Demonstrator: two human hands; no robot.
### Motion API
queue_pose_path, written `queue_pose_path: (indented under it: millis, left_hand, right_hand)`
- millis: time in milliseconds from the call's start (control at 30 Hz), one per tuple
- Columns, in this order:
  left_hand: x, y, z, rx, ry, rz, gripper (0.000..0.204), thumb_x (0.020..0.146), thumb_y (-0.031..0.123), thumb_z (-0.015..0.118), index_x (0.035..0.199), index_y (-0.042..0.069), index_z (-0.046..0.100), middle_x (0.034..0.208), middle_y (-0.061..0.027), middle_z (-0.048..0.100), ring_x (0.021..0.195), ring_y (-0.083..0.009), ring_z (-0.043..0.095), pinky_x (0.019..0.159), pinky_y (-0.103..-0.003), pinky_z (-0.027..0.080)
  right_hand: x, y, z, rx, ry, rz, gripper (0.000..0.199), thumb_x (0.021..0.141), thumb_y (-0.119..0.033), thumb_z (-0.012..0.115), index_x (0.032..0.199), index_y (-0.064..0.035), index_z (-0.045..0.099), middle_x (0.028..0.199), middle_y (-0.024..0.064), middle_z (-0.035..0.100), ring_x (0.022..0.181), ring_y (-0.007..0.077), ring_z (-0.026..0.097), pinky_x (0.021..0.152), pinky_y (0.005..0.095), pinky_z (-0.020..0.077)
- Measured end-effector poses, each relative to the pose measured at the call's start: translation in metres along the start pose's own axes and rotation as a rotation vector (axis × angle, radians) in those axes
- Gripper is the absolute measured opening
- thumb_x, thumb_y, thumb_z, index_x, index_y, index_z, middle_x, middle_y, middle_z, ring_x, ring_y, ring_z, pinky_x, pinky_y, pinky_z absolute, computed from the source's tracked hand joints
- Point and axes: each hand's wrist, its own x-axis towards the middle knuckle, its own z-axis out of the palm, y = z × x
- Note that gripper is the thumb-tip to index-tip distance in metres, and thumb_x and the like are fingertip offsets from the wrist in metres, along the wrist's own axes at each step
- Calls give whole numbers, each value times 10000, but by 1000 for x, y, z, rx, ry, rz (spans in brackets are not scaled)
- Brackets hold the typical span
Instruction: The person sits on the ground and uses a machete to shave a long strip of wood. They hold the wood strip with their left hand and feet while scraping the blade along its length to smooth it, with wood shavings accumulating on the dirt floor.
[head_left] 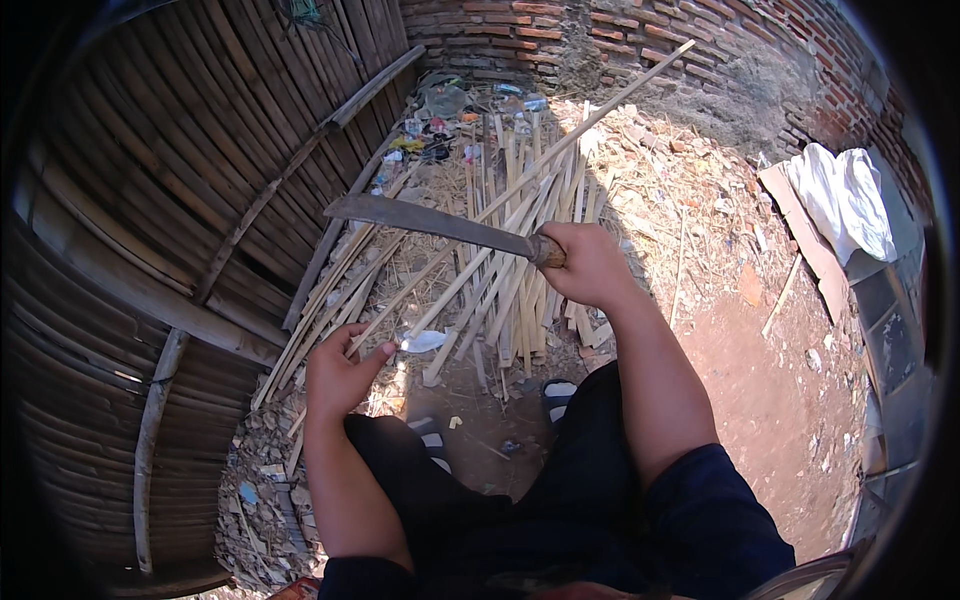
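My right hand (583, 262) is closed round the wooden handle of a machete (430, 217). The long, dark blade points left, above a heap of pale bamboo strips (520, 290). Lower left, my left hand (340, 370) has the near end of one long bamboo strip (600, 118) between its fingers and thumb, though the grip looks loose. That strip slants up to the right across the heap, its far end in front of the brick wall. The machete's blade crosses over it.
A slatted bamboo wall (200, 130) rises at left, and a brick wall (520, 40) stands at the back. Rubble and litter (440, 125) lie behind the heap. At right, a white sack (842, 205) lies by cardboard (800, 240). My sandalled feet (430, 440) are below the heap.
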Motion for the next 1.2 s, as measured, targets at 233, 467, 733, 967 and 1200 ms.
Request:
queue_pose_path:
  millis: [233, 467, 733, 967, 1200]
  left_hand:
    - [5, -6, 0, 54, -3, 21, 530, 827, 339, 915, 1196, 8, 726, 665, 26, 572, 562, -70, 488, 525, -280, 382]
    - [-4, 16, 0, -112, -122, -107, 554, 820, 318, 925, 1211, -14, 717, 634, 9, 600, 571, -86, 556, 546, -297, 431]
    - [-36, -5, -55, -81, -60, -13, 485, 841, 197, 906, 1199, -52, 694, 946, -74, 751, 799, -91, 646, 717, -276, 535]
    - [-128, -63, -82, 154, 149, -50, 332, 833, 157, 888, 1048, -29, 717, 641, 84, 453, 603, -37, 393, 526, -260, 314]
    - [-192, -104, -111, 164, 203, -129, 302, 811, 136, 894, 992, -30, 718, 657, 74, 447, 598, -39, 383, 521, -260, 304]
  right_hand:
    - [1, 66, -11, 150, 216, 357, 335, 883, -320, 783, 1090, -63, 726, 904, 224, 735, 878, 418, 716, 775, 489, 546]
    - [-3, 15, -3, -88, -120, -28, 275, 841, -221, 755, 1098, -125, 745, 893, 166, 738, 895, 399, 717, 785, 521, 559]
    - [3, 50, -13, 125, 257, 155, 235, 857, -234, 811, 979, -55, 720, 758, 174, 683, 718, 394, 659, 676, 462, 507]
    - [-4, 18, -17, -22, 60, -46, 207, 810, -184, 742, 996, -100, 704, 844, 147, 715, 846, 396, 712, 766, 508, 558]
    - [-5, 11, -15, 20, 47, -71, 251, 798, -182, 738, 1041, -122, 720, 877, 137, 733, 866, 394, 716, 791, 511, 569]
